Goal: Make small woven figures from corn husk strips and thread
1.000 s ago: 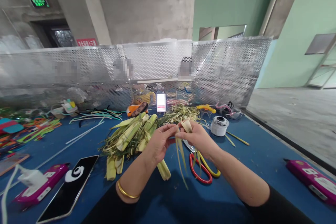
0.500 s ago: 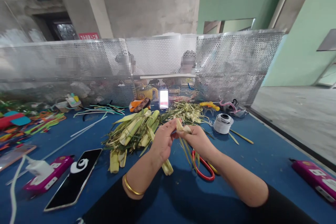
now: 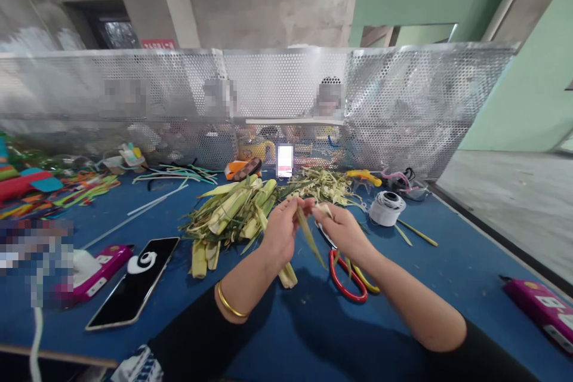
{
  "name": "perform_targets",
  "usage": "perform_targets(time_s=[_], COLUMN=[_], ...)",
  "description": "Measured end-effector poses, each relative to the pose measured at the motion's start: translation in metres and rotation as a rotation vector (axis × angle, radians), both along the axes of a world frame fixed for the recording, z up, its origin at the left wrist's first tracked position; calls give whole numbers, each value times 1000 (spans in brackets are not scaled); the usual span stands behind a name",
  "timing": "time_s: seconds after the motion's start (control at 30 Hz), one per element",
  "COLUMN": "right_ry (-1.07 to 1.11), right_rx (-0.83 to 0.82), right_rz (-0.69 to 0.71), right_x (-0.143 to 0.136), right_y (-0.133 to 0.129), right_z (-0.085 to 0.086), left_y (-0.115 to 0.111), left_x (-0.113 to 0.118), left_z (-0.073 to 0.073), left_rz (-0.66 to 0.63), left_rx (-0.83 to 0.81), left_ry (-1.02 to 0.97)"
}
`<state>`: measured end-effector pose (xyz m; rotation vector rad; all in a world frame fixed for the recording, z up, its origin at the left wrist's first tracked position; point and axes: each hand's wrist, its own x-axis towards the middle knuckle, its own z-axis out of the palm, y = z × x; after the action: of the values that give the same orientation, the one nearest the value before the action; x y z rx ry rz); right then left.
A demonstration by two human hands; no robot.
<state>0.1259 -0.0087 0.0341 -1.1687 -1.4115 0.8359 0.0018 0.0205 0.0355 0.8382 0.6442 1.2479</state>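
Green-yellow in colour, a limp leaf strip slants down from the left hand, whose thumb and fingers pinch its upper end above the tabletop. Close beside it, the right hand grips a pale folded piece; whether the fingertips of the two hands touch, I cannot tell. Below the right hand lie scissors with one red and one yellow handle. Thick husks are heaped to the left, thin shreds just beyond. A white spool stands to the right; behind everything runs a perforated metal screen.
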Motion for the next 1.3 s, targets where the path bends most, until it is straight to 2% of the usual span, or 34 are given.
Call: perform_targets(time_s=[0.07, 0.17, 0.33, 0.47, 0.77, 0.9, 1.0, 1.07, 1.17, 1.3], right_ry=[124, 270, 300, 299, 284, 220, 137, 89, 15, -22], right_rx=[-3, 6, 122, 110, 55, 21, 61, 99, 141, 112], right_rz=[-34, -72, -165, -222, -190, -113, -136, -170, -177, -82], right_x=[0, -2, -5, -5, -13, -14, -8, -2, 3, 1], right_y=[-1, -3, -1, 1, -1, -3, -1, 1, 3, 1], right_z=[2, 3, -1, -5, -12, -13, -12, -11, -8, -11], left_y=[4, 4, -8, -15, -18, -16, -12, -10, -10, -12], left_x=[-2, -2, 4, 7, 11, 11, 10, 9, 8, 13], left_z=[-1, -3, -2, 1, -5, -5, -4, -4, -5, -9], left_rz=[47, -17, -194, -256, -112, -46, 44, 28, -64, -108], left_rx=[-28, -7, 98, 174, 234, 183, 171, 163, 141, 116], left_ry=[14, 80, 126, 142, 214, 162, 123, 97, 106, 112])
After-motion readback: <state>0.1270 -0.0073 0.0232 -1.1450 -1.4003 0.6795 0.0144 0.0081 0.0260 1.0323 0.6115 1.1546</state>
